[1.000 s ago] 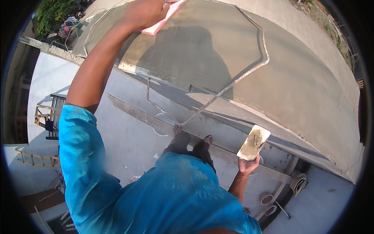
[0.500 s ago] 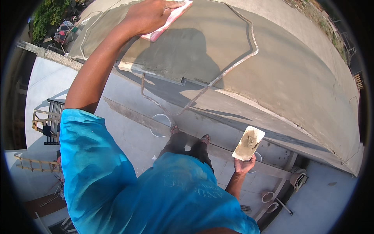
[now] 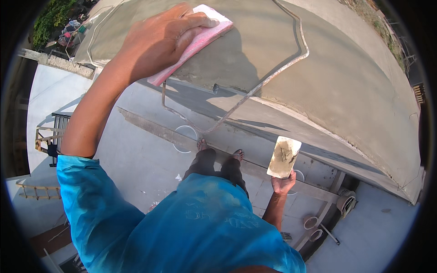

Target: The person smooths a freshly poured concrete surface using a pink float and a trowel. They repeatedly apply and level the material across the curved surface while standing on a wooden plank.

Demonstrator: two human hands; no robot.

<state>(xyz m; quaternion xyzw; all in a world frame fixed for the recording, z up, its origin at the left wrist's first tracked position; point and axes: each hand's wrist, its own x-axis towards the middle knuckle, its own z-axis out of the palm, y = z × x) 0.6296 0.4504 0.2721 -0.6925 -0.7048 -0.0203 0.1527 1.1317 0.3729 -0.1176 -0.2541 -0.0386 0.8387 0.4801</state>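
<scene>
We judge the pink float (image 3: pixel 203 42) light and stiff, best taken across its back, perhaps slippery if wet. It sits at the near edge of the grey plastered slab (image 3: pixel 337 86); we cannot tell whether they touch. We see the left hand (image 3: pixel 157 43) with fingers curled narrowly around it. The right hand (image 3: pixel 283 183) grips the likely rigid, mortar-smeared white board (image 3: pixel 284 157) by its near end, fingers partly hidden.

pink-white pad (image 3: pixel 203 41) | slanted, over plaster (image 3: pixel 339 77) | pale board (image 3: pixel 284 157) | smeared, held
</scene>
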